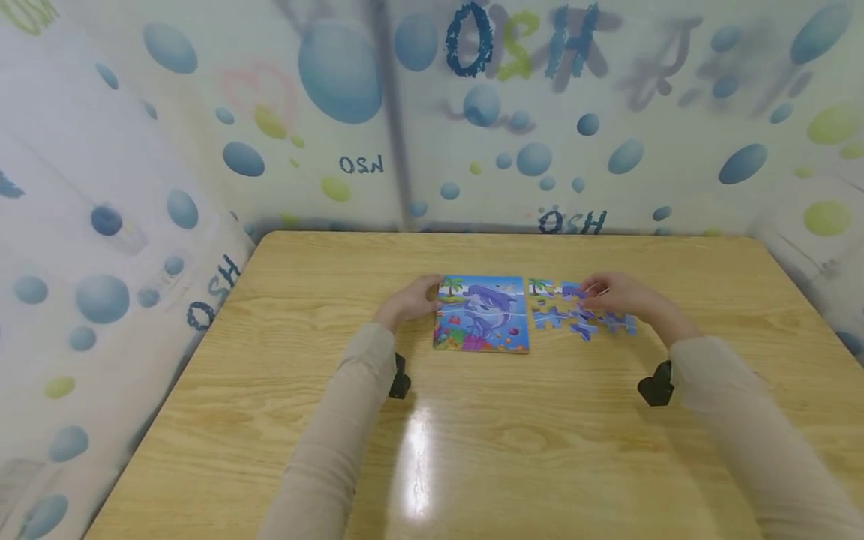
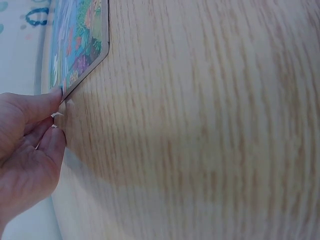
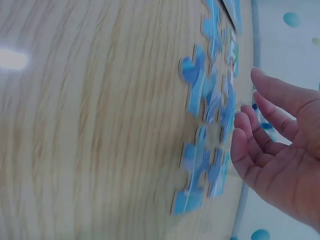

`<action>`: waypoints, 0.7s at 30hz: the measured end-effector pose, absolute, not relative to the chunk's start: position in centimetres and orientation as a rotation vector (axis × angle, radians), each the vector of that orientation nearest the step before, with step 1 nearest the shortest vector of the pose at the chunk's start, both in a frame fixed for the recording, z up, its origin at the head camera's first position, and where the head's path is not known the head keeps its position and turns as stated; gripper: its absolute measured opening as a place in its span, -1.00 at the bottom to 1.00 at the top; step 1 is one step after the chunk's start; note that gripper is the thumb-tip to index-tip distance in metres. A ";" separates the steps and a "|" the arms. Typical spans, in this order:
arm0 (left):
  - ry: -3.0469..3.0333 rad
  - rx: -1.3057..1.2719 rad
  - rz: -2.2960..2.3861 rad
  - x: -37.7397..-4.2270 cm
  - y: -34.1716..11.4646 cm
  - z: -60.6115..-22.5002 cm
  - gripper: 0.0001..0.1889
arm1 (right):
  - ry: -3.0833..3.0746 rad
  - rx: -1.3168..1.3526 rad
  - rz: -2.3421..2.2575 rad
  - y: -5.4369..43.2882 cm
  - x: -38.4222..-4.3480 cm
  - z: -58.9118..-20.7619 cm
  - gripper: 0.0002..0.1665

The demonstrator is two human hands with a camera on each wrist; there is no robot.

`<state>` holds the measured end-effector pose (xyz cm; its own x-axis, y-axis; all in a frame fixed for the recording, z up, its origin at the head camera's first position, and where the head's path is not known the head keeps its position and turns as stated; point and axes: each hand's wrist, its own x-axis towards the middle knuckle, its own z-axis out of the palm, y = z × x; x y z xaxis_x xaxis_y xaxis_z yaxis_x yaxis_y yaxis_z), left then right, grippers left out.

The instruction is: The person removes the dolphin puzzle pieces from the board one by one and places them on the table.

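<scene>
A flat dolphin picture board (image 1: pixel 481 313) lies on the table. My left hand (image 1: pixel 409 298) is at its left edge; in the left wrist view the thumb (image 2: pixel 56 96) touches the board's edge and the fingers rest beside it. Right of the board lie several blue jigsaw pieces (image 1: pixel 583 330), some joined into a partial dolphin picture. Over their far side is my right hand (image 1: pixel 614 291), its fingertips close to a piece with a dolphin head (image 1: pixel 571 291). From the right wrist, the fingers (image 3: pixel 241 145) look loosely bent and apart from the thumb, with nothing seen between them.
The wooden table (image 1: pixel 472 435) reaches back to a wall covering (image 1: pixel 432 120) printed with blue and green bubbles. A dark device (image 1: pixel 400 377) is worn at the left wrist, another dark device (image 1: pixel 656 384) at the right. Light glares off the table's near part.
</scene>
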<state>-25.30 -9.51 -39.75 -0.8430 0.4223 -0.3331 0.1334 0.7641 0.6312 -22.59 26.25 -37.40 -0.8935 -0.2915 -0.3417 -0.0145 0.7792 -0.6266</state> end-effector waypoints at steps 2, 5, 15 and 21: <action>2.496 0.419 0.849 -25.3 -9.5 -39.8 -0.40 | 2.543 -0.252 -0.893 25.4 -22.8 -37.4 -0.54; 2.497 0.416 0.855 -25.3 -9.5 -39.8 -0.40 | 2.530 -0.278 -0.898 24.3 -23.1 -37.3 -0.54; 2.496 0.409 0.866 -25.1 -9.5 -39.7 -0.40 | 2.488 -0.368 -0.929 20.3 -23.8 -37.5 -0.55; 2.494 0.412 0.878 -25.1 -9.5 -39.7 -0.40 | 2.445 -0.418 -0.945 17.5 -24.1 -37.6 -0.52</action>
